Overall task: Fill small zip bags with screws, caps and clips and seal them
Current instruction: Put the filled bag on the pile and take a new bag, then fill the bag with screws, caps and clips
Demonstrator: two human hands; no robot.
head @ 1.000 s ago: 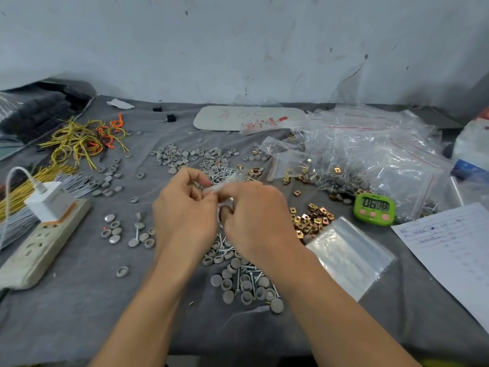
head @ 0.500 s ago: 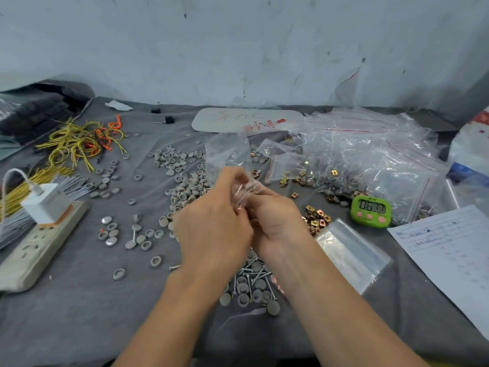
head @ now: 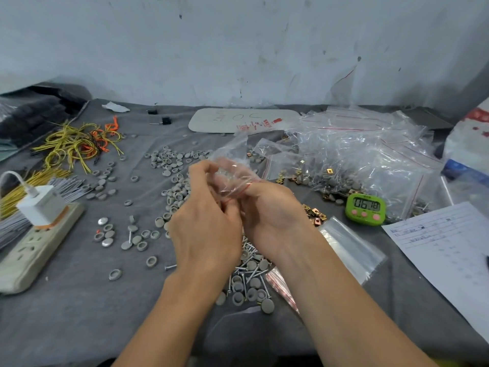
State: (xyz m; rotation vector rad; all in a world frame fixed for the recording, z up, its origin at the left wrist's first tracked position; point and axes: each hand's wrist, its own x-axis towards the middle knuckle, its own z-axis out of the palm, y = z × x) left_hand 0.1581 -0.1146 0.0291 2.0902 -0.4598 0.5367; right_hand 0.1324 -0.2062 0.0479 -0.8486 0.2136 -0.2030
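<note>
- Head view: the zip bag (head: 232, 160) is held off the surface (head: 66, 313), above its middle, with the body of the bag tipped toward the far edge.
- Left grip (head: 209, 226): fingers curled round the bag's left side.
- Right grip (head: 272, 210): pinching the mouth end, with the red zip strip (head: 238, 190) showing between my two hands.
- Something pale glints through the film. I cannot tell what it is or how many pieces there are.
- Step, as I judge it: working the mouth of the bag, most likely closing it.
- Next move: slide the pinch along the whole strip with even pressure and keep the film out of the track. The bag then goes to the filled bags (head: 365, 160) near the far right corner.
- Loose stock: screws (head: 248, 268) lie under my wrists toward the near edge, caps (head: 174, 160) are beyond the left hand, and clips (head: 315, 214) are just right of the right hand.
- Against a second ago: both hands were pressed tight together and the bag barely showed.
- Against half a second ago: the bag stood up above my fingers. Now it leans right and the red strip is exposed.
</note>
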